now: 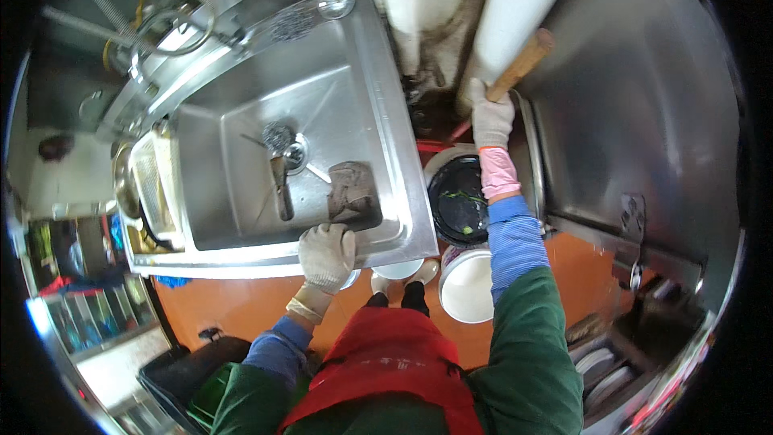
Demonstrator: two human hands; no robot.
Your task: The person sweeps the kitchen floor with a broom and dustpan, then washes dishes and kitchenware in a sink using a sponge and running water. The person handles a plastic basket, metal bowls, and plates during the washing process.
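My right hand point(493, 118), in a pale knit glove with a pink cuff, is closed around a thick wooden stick point(522, 63). It holds the stick between the sink and the metal counter; the lower end is hard to make out. My left hand point(327, 254), gloved too, lies over the front edge of the stainless steel sink point(401, 151). Its curled fingers hide whether it grips the edge. In the basin are a steel wool scrubber point(278, 136), a dark-handled brush or scraper point(281, 188) and a wet grey-brown cloth point(351, 190).
A black-lined bucket point(457, 202) with green scraps stands below my right forearm. Beside it is a white bucket point(468, 287). White pipes point(519, 0) rise behind. A steel counter point(634, 103) bounds the right; a faucet with hose point(142, 51) and a basket point(154, 184) border the sink.
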